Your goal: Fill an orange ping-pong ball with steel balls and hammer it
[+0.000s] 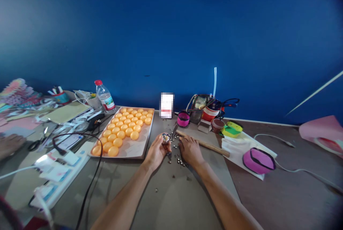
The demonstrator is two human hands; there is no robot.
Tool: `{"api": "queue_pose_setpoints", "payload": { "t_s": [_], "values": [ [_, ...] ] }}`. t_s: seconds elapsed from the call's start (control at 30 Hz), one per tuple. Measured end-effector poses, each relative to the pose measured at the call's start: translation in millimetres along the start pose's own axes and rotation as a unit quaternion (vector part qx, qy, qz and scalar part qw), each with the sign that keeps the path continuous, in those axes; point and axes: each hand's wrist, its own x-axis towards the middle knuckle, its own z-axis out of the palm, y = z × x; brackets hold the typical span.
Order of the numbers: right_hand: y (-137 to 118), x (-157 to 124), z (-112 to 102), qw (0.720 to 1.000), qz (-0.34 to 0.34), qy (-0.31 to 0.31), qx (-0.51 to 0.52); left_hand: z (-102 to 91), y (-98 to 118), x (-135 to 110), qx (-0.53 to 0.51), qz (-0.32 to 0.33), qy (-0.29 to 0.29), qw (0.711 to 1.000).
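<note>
My left hand [157,153] is closed around a small round object [165,138] covered in shiny silver pieces, with a yellowish spot on it. My right hand [190,151] is low over the table, its fingers bent down and drawn together; whatever lies between the fingertips is hidden. Small shiny silver pieces [181,162] are scattered between and in front of both hands. Just beyond my right fingers lies a tool with a long wooden handle [211,148], its dark head pointing left among the pieces.
Left of my hands stands a white tray [142,144] of orange balls. A plastic bottle [105,96], power strip [64,176] and cables lie farther left, near another person's hand [10,146]. Magenta pouches [258,161] and a cluttered red container [209,113] are at right. A blue wall rises behind.
</note>
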Motion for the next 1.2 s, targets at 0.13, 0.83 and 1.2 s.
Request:
{"api": "queue_pose_setpoints", "payload": {
  "t_s": [0.13,0.83,1.2],
  "values": [
    [0.3,0.2,2.1,1.000,-0.003,0.009,0.026,-0.3,-0.6,-0.2,0.012,0.010,-0.003,1.000],
    [-0.9,1.5,2.5,0.997,0.044,-0.001,0.067,3.2,-3.8,-4.0,0.058,0.014,-0.009,0.998],
    [-2.0,9.2,1.6,0.864,0.091,0.084,0.488,3.9,-2.3,-3.1,0.054,0.011,0.008,0.998]
  ]
}}
